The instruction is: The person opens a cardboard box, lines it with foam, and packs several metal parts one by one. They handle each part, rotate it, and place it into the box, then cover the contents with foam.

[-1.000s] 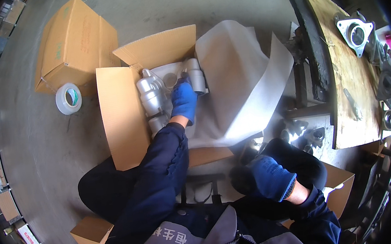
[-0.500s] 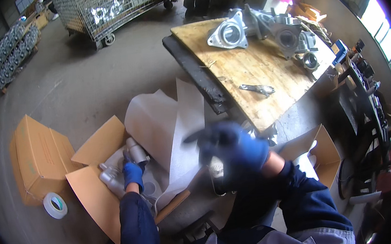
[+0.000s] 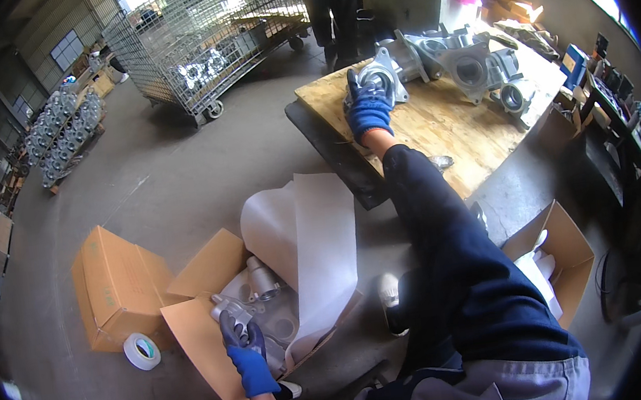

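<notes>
My left hand (image 3: 244, 350), in a blue glove, rests down in an open cardboard box (image 3: 204, 353) on the floor and grips a grey metal casting (image 3: 232, 312) among others lying on white paper (image 3: 308, 232). My right hand (image 3: 367, 105), also blue-gloved, is stretched far up onto a wooden table (image 3: 437, 121) and lies on a grey metal casting (image 3: 384, 74) at the table's near edge. Several more castings (image 3: 478, 66) stand behind it on the table.
A closed cardboard box (image 3: 111, 288) and a roll of tape (image 3: 142, 351) lie left of the open box. Another open box (image 3: 564, 248) with white paper sits at right. A wire cage cart (image 3: 210, 44) and a standing person (image 3: 331, 3) are beyond the table.
My right hand has gone from in front of my body up to the table and now lies on a casting there. My left hand has stayed in the box. The view has tilted upward.
</notes>
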`<move>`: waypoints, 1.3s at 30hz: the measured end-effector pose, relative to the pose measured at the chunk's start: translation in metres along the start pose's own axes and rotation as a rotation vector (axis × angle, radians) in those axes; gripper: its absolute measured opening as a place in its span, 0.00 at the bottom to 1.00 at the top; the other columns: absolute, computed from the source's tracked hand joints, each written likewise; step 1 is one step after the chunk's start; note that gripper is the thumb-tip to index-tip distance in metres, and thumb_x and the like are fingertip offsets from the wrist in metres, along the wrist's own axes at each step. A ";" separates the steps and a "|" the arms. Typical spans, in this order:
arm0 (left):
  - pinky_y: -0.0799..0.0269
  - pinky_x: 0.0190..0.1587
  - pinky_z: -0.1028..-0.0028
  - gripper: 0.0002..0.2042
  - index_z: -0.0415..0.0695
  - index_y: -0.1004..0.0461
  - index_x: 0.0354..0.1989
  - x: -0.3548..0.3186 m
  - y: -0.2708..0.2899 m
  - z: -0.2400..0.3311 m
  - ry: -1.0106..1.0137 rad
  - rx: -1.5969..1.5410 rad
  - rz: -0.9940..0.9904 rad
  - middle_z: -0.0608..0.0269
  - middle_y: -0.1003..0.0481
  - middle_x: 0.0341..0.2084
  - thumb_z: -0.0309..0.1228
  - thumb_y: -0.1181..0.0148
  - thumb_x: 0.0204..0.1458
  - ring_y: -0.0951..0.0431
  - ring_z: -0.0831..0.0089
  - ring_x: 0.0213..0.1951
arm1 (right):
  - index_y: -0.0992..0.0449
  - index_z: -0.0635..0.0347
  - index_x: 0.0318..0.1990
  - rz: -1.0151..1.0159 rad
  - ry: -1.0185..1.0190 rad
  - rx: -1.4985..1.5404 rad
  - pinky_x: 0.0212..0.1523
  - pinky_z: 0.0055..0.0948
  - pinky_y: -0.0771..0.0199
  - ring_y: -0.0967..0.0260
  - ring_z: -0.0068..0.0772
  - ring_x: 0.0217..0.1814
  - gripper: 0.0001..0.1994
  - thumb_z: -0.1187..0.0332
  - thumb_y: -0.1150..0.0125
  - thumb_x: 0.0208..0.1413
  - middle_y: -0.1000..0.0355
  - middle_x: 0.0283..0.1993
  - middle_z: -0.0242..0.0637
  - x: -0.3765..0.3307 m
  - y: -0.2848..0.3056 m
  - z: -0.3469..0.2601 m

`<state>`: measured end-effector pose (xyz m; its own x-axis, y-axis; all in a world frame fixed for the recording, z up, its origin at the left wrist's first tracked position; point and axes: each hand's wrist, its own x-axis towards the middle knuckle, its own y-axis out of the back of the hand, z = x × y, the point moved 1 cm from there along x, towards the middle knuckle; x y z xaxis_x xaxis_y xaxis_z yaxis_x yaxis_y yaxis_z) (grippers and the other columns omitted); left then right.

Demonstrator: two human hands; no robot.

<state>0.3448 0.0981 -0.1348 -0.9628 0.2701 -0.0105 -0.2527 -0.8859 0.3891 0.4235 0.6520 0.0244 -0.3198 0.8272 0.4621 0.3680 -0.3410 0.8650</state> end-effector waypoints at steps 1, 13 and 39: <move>0.27 0.53 0.68 0.39 0.49 0.45 0.71 0.001 0.006 -0.002 -0.072 0.011 -0.005 0.46 0.31 0.57 0.18 0.36 0.49 0.26 0.63 0.53 | 0.40 0.31 0.71 0.030 0.012 0.033 0.74 0.53 0.56 0.45 0.60 0.73 0.27 0.54 0.53 0.63 0.40 0.68 0.58 0.002 0.005 0.005; 0.49 0.71 0.58 0.59 0.38 0.60 0.73 -0.027 -0.083 0.202 -0.797 -0.297 -0.289 0.41 0.46 0.68 0.48 0.23 0.40 0.43 0.51 0.69 | 0.30 0.58 0.62 -1.008 0.117 1.657 0.58 0.34 0.25 0.26 0.35 0.55 0.26 0.57 0.36 0.59 0.26 0.56 0.37 -0.112 0.233 0.018; 0.31 0.62 0.63 0.27 0.43 0.40 0.66 -0.113 0.097 0.199 0.181 -1.948 -0.352 0.53 0.32 0.61 0.43 0.47 0.62 0.30 0.62 0.61 | 0.17 0.63 0.40 -1.851 0.408 0.517 0.28 0.28 0.22 0.24 0.29 0.23 0.15 0.59 0.41 0.62 0.21 0.24 0.38 -0.316 0.088 -0.017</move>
<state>0.4481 0.0573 0.0875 -0.8213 0.5699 0.0261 -0.0235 0.0119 -0.9997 0.5419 0.3531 -0.0421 -0.6673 -0.2059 -0.7158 -0.4456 0.8804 0.1622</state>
